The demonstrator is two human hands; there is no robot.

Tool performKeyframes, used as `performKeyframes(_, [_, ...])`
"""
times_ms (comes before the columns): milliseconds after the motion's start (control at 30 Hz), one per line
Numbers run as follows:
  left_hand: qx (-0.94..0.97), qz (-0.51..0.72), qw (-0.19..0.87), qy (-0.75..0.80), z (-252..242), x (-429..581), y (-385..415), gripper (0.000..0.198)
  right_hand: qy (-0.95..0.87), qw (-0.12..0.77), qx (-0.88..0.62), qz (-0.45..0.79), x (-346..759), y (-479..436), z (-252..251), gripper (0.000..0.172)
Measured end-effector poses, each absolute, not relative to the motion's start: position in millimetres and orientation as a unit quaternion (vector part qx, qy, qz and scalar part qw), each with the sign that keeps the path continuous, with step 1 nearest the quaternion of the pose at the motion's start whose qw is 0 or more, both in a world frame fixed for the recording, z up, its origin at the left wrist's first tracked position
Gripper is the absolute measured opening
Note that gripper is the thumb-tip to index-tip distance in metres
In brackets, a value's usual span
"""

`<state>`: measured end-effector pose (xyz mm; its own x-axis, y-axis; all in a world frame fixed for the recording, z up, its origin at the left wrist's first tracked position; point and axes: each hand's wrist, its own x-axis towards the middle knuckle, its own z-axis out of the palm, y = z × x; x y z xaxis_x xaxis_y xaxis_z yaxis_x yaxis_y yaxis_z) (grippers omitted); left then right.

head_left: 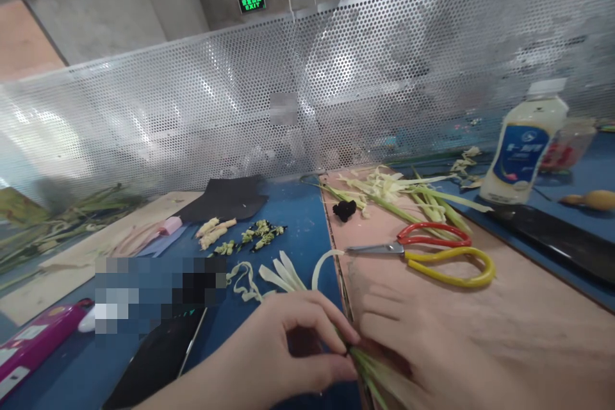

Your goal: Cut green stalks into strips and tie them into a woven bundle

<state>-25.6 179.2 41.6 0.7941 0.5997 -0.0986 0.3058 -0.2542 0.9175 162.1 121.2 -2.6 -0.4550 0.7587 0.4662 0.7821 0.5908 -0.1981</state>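
**Keep the pinch light and close in**

The green plant strand (372, 375) lies between the two hands, along the left edge of the pinkish board (538, 339). The left hand (271, 327) has thumb and forefinger closed on it; the right hand (418, 336) is just beside, too blurred to tell whether its fingers grip. Fibres this thin probably split or crush easily, so a gentle hold near the working spot should serve best. Beyond, the scissors (401, 248) rest on the board, and pale strips (283, 272) lie on the blue tabletop (300, 218)
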Motion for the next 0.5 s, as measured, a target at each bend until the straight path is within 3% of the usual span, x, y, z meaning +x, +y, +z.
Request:
performKeyframes(100, [0.687,0.113,0.639,0.327,44.8,-25.8,185.0,0.016,-0.855,0.272,-0.442,-0.018,161.9,121.2,-3.1,0.016])
performKeyframes(200, [0.64,0.114,0.673,0.352,47.6,-25.4,188.8,0.015,-0.855,0.281,-0.436,-0.016,161.4,120.6,-3.3,0.018])
performKeyframes(500, [0.65,0.08,0.633,0.413,45.9,-23.5,186.9,0.029,-0.852,0.293,-0.434,-0.01,160.3,119.7,-2.7,0.026])
